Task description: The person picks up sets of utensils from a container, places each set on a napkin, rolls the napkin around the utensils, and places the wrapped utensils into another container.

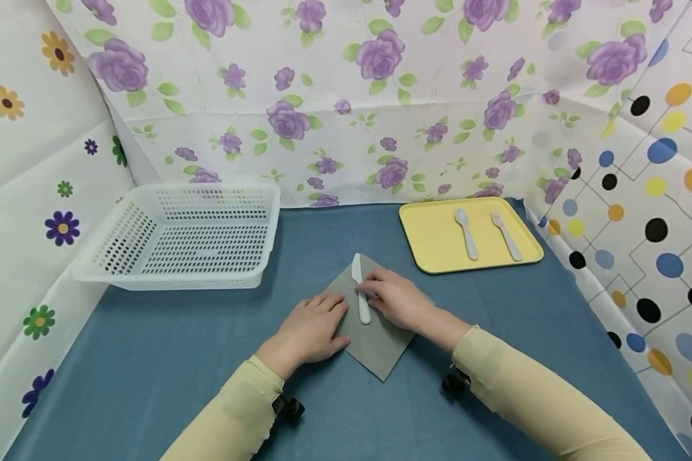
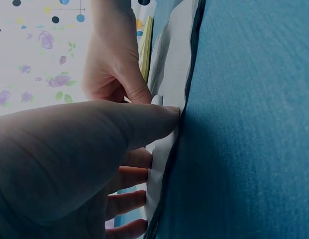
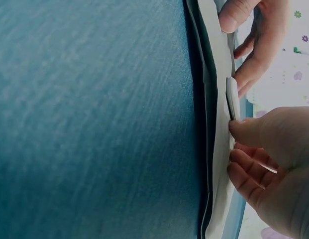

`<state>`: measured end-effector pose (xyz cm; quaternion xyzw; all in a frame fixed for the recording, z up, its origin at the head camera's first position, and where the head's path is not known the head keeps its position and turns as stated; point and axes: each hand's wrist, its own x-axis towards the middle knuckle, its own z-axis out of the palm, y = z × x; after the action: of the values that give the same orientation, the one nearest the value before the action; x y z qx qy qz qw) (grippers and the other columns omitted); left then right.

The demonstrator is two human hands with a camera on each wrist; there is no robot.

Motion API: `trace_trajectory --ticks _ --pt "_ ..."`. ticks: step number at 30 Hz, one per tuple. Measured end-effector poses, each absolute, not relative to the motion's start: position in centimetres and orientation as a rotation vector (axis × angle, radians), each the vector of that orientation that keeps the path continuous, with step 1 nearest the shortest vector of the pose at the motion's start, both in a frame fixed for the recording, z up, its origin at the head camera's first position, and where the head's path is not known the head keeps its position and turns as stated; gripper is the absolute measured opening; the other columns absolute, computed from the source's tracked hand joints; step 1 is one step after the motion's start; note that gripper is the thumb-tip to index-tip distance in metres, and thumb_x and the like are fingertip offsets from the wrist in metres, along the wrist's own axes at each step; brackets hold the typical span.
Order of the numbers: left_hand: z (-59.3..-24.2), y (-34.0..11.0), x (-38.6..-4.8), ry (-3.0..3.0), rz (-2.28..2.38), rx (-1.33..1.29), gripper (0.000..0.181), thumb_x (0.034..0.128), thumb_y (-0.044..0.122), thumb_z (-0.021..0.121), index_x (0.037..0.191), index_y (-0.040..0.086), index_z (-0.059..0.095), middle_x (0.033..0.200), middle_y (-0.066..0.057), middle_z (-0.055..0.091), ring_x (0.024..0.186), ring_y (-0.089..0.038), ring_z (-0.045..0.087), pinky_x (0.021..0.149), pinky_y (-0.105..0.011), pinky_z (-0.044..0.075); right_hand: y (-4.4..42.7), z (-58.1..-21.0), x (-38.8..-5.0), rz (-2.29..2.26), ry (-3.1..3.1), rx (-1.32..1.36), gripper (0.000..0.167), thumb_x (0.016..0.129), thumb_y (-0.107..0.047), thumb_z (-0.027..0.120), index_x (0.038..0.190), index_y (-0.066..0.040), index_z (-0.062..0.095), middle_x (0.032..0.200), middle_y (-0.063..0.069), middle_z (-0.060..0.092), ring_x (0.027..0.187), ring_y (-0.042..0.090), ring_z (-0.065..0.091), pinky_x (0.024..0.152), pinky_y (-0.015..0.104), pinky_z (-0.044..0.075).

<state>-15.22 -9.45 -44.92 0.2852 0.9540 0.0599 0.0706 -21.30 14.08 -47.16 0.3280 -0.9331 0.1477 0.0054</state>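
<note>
A grey folded napkin [image 1: 380, 349] lies on the blue cloth, turned like a diamond. On it rests a white plastic knife [image 1: 364, 310], its handle toward the near side. My right hand [image 1: 400, 301] pinches the knife near its middle; in the right wrist view the thumb and fingers of the right hand [image 3: 273, 164] meet at the knife [image 3: 233, 97]. My left hand [image 1: 308, 330] rests with spread fingers on the napkin's left edge; in the left wrist view the thumb of the left hand [image 2: 84, 154] presses on the napkin [image 2: 176, 64].
A white perforated basket [image 1: 248, 282] stands at the back left. At the back right is a yellow tray [image 1: 438, 246] holding a white spoon [image 1: 467, 234] and a white fork [image 1: 506, 237]. Patterned cloths hang behind and on both sides.
</note>
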Motion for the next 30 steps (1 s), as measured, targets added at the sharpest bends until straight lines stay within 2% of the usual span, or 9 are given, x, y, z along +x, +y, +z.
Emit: trace_trajectory --ticks 7,30 --pt "-45.2 -9.51 -15.24 2.88 0.178 0.861 0.068 0.1068 0.043 0.076 0.161 0.006 0.056 0.167 -0.015 0.051 0.156 -0.035 0.045 0.122 -0.058 0.042 13.89 -47.13 -21.39 0.476 -2.912 1.041 0.037 0.105 -0.007 0.078 0.14 -0.016 0.076 0.135 0.008 0.067 0.117 0.025 0.068 0.094 0.043 0.06" --pt "-45.09 -9.55 -15.12 2.877 0.194 0.856 0.067 0.1069 0.042 0.076 0.16 0.006 0.057 0.167 -0.015 0.051 0.156 -0.036 0.045 0.123 -0.057 0.041 13.56 -46.86 -21.09 0.448 -2.896 1.049 0.034 0.105 -0.009 0.078 0.139 -0.015 0.077 0.134 0.008 0.068 0.116 0.025 0.068 0.095 0.044 0.061"
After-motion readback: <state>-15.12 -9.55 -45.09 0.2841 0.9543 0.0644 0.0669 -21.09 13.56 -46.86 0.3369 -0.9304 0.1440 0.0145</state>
